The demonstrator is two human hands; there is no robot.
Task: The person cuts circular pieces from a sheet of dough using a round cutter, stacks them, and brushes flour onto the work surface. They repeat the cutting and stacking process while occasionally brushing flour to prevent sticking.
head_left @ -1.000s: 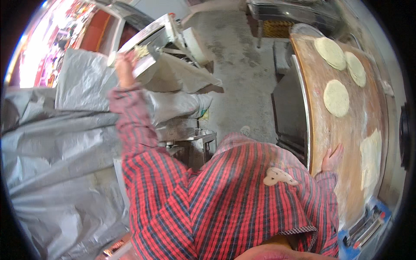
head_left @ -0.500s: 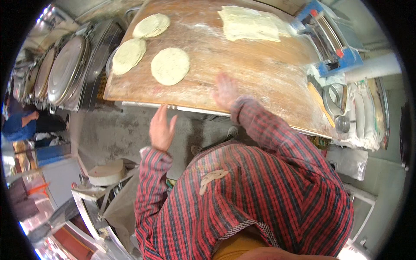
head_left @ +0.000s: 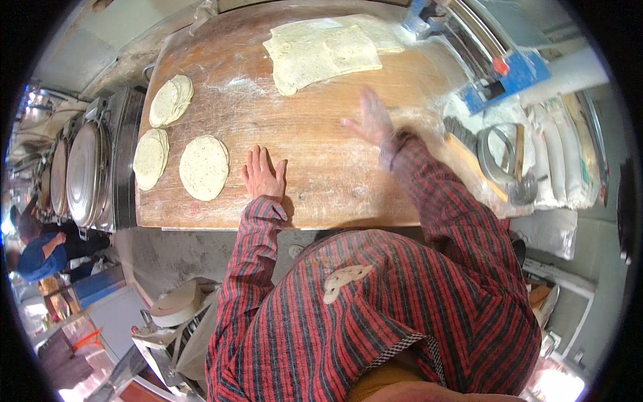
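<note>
My left hand (head_left: 263, 175) rests on the wooden work table (head_left: 315, 141) near its front edge, fingers stretched out and holding nothing. Just left of it lies a round flat piece of dough (head_left: 204, 167). Two stacks of dough rounds sit farther left, one stack (head_left: 151, 159) nearer and the other stack (head_left: 171, 100) behind. Over the middle right of the table is my right hand (head_left: 372, 119), blurred, its thumb apart from the fingers and nothing in it. Beyond both hands a wide sheet of dough (head_left: 325, 57) is spread at the far side, partly in layers.
A blue dough-rolling machine (head_left: 509, 77) stands at the far right. By the table's right edge are a metal ring cutter (head_left: 499, 149), a wooden rolling stick (head_left: 479, 167) and flour bags. Round lidded griddles (head_left: 87, 174) line the left. A person in blue (head_left: 41, 258) is at the far left.
My left hand has come from beyond the front edge onto the table. My right hand has moved forward and right. The view has shifted, bringing the table nearer.
</note>
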